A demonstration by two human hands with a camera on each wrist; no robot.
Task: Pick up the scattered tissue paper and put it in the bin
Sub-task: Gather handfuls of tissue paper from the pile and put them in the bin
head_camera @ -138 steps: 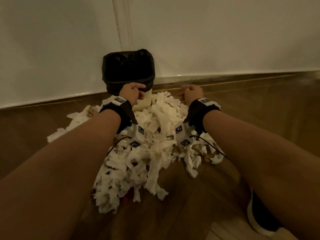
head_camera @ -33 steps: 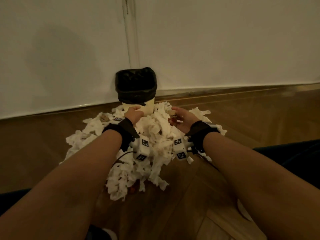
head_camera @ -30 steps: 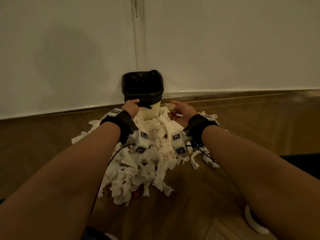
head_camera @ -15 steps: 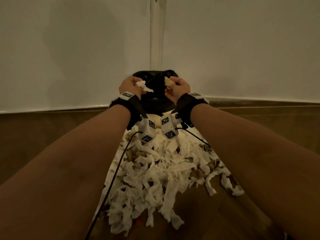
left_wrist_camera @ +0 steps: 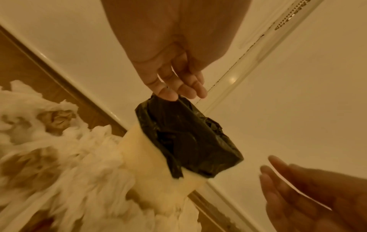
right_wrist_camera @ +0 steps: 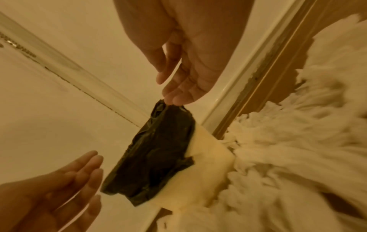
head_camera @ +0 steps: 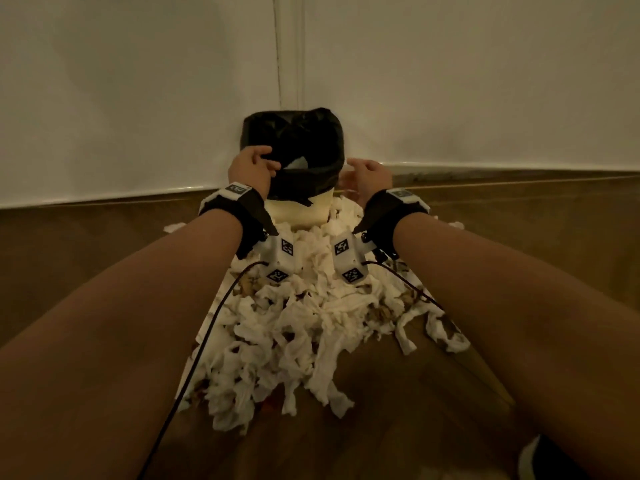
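Hovering beside the bin (head_camera: 298, 209), my left hand (head_camera: 250, 171) was relaxed, fingers loosely spread at the rim of the black liner (head_camera: 304, 140), holding nothing. My right hand (head_camera: 369, 176) was likewise slack and empty, fingers straight, just off the liner's right side. A pale scrap (head_camera: 297, 163) lay inside the liner. The cream bin stood against the white wall (head_camera: 138, 98), and the tissue paper (head_camera: 304, 327) lay heaped on the wooden floor (head_camera: 398, 427) from the bin's foot back toward me, between my forearms. Cables (head_camera: 207, 334) trailed from the wrist cameras across the heap.
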